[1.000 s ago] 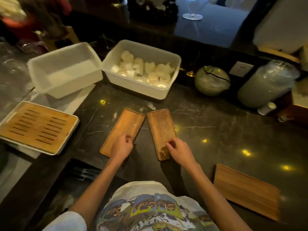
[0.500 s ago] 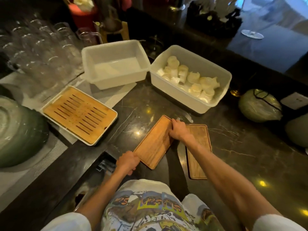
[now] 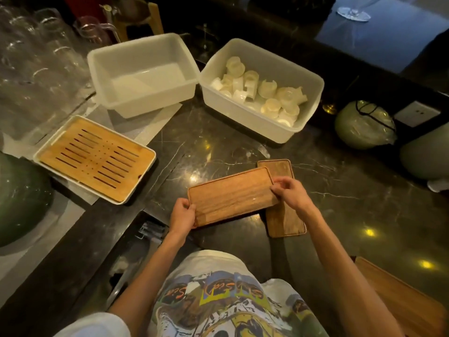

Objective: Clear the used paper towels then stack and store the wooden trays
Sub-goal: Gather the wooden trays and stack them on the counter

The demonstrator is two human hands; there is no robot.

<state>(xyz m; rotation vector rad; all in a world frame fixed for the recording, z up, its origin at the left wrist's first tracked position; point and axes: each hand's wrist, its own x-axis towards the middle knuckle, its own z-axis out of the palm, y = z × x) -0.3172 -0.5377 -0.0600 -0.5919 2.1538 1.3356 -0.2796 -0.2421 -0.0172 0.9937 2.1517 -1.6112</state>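
**Trays being stacked**

Both hands, left hand (image 3: 182,213) and right hand (image 3: 289,192), are gripping a long brown wooden tray (image 3: 230,197) by its ends, crossing it over a second matching tray (image 3: 283,215) lying on the dark marble tabletop (image 3: 340,215). No paper towels showing; stacking barely begun, storing left.

one brown wooden tray (image 3: 230,197) is held up a little, long side across, lying partly over a second wooden tray (image 3: 283,212) that is laid flat on the dark counter, pointing away.
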